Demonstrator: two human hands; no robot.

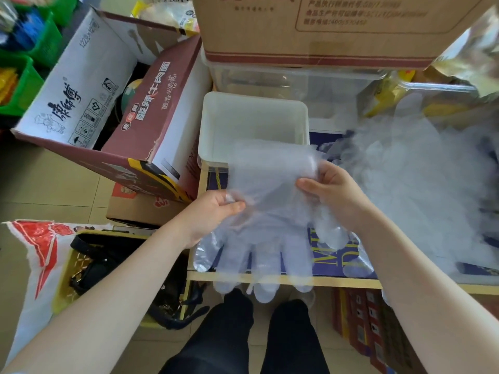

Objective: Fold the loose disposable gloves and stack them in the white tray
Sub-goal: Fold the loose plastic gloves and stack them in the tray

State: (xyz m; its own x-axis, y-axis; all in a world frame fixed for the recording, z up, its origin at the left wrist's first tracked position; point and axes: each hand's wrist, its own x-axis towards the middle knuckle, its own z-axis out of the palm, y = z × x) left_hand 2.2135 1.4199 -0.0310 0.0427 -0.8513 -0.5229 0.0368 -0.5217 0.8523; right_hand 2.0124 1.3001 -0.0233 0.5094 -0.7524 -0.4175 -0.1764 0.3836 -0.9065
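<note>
A clear disposable glove (267, 211) is stretched between both hands above the table's front edge, cuff toward the tray and fingers hanging toward me. My left hand (213, 211) pinches its left edge. My right hand (332, 195) grips its right edge. The white tray (210, 125) stands just beyond the glove, and I see nothing in it. A heap of loose clear gloves (413, 184) lies on the table to the right.
The table top (332, 261) is dark blue with a pale wooden edge. An open noodle carton (145, 125) leans at the left. A brown cardboard box (310, 25) rests on a clear plastic bin behind the tray. A yellow basket (67, 268) with dark items sits lower left.
</note>
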